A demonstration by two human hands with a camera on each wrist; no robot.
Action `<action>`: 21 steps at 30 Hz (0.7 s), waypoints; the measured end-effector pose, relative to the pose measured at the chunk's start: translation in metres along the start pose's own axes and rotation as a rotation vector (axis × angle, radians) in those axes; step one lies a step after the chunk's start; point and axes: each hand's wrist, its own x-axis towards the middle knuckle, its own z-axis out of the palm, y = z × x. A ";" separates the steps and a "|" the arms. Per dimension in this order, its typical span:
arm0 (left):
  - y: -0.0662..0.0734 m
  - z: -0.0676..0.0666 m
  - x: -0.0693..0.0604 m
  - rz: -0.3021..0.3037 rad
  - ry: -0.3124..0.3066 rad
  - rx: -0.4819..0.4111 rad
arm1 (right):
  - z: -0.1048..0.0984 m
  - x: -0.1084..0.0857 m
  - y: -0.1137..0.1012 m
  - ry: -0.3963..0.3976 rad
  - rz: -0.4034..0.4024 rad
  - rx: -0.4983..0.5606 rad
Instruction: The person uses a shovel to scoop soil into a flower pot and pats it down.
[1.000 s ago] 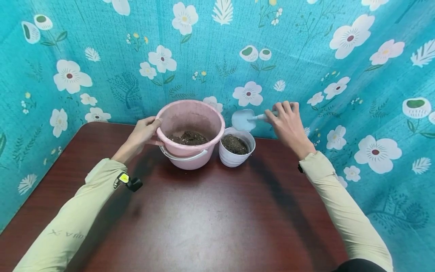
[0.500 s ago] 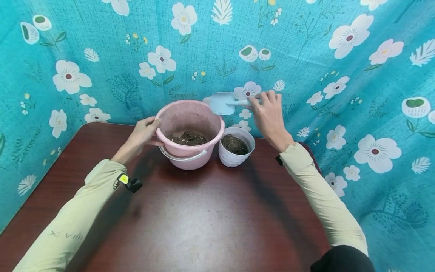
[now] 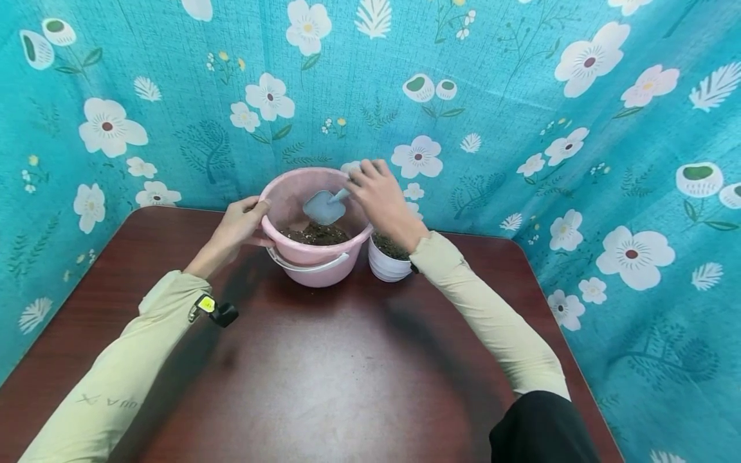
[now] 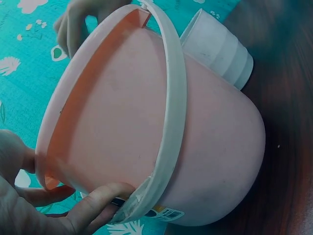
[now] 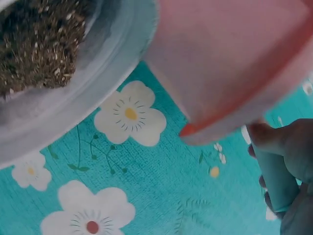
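Note:
A pink bucket (image 3: 315, 265) with dark soil (image 3: 320, 234) at its bottom stands near the back of the table. My left hand (image 3: 238, 222) grips its left rim, thumb on top and fingers below; the left wrist view shows the white bail handle (image 4: 177, 93) hanging beside those fingers. My right hand (image 3: 384, 200) holds a light blue hand shovel (image 3: 325, 208) by its handle, above the bucket's right rim. The shovel's blade is inside the bucket mouth, over the soil. Right of the bucket stands a white pot (image 3: 388, 267) holding soil, partly hidden by my right hand and wrist.
The dark red-brown table (image 3: 301, 373) spreads in front of the bucket and pot. A turquoise floral curtain (image 3: 347, 83) hangs close behind them and along both sides.
My right hand has carried the shovel leftward from above the white pot into the mouth of the bucket, its blade dipping down. The left hand keeps its grip on the rim.

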 end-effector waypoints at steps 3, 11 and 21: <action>0.000 -0.002 0.001 -0.005 -0.004 -0.003 | 0.010 0.011 -0.008 -0.034 -0.065 -0.109; 0.001 -0.004 0.000 -0.019 -0.001 -0.011 | 0.031 0.034 -0.024 -0.319 -0.077 -0.196; -0.001 -0.001 0.001 -0.019 -0.004 -0.005 | 0.043 0.037 -0.023 -0.455 -0.151 -0.235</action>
